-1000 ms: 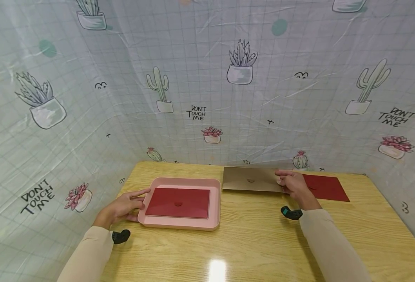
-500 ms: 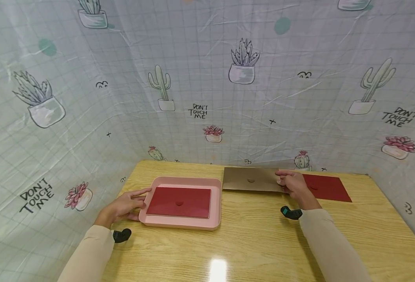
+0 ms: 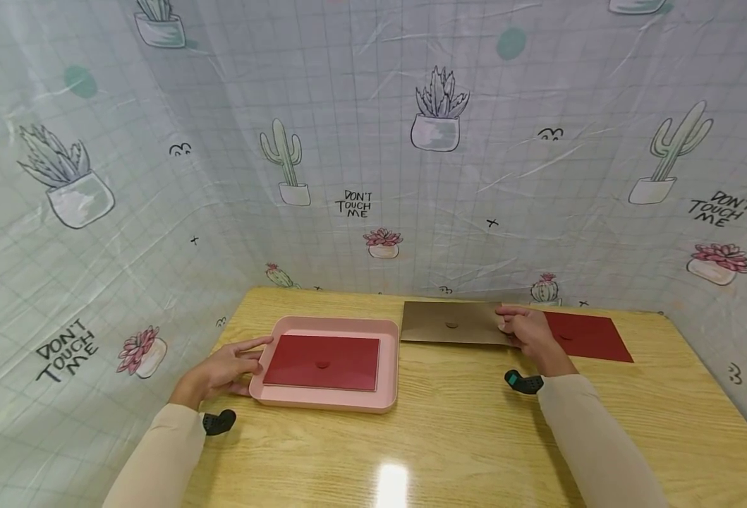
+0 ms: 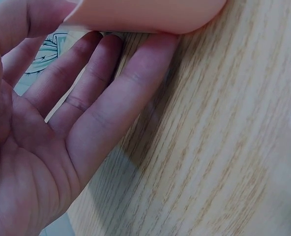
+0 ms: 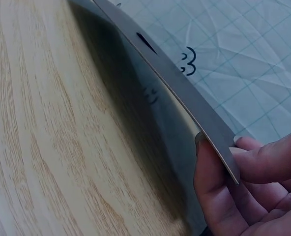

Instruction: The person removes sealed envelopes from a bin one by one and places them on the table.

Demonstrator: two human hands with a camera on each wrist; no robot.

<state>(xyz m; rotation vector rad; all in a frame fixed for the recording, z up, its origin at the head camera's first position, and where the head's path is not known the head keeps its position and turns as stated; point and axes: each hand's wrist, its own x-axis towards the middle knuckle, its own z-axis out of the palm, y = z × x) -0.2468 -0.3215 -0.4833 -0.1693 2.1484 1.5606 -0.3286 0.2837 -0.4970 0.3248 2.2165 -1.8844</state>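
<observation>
My left hand (image 3: 227,370) holds the left end of a shallow pink tray (image 3: 386,374). In the left wrist view the tray wall (image 4: 145,17) shows with one digit at its rim and other fingertips against its lower edge. A flat red envelope (image 3: 322,363) with a small half-round notch lies in the tray. My right hand (image 3: 528,335) pinches the right end of a flat brown envelope (image 3: 436,324) between thumb and fingers. Seen from the right wrist, the brown envelope (image 5: 170,91) is tilted, its near edge raised over the table.
A second red envelope (image 3: 585,337) lies flat on the wooden table (image 3: 456,437), partly behind my right hand. A patterned cloth (image 3: 348,141) hangs close along the table's back edge and left side. The brown envelope is near that back edge.
</observation>
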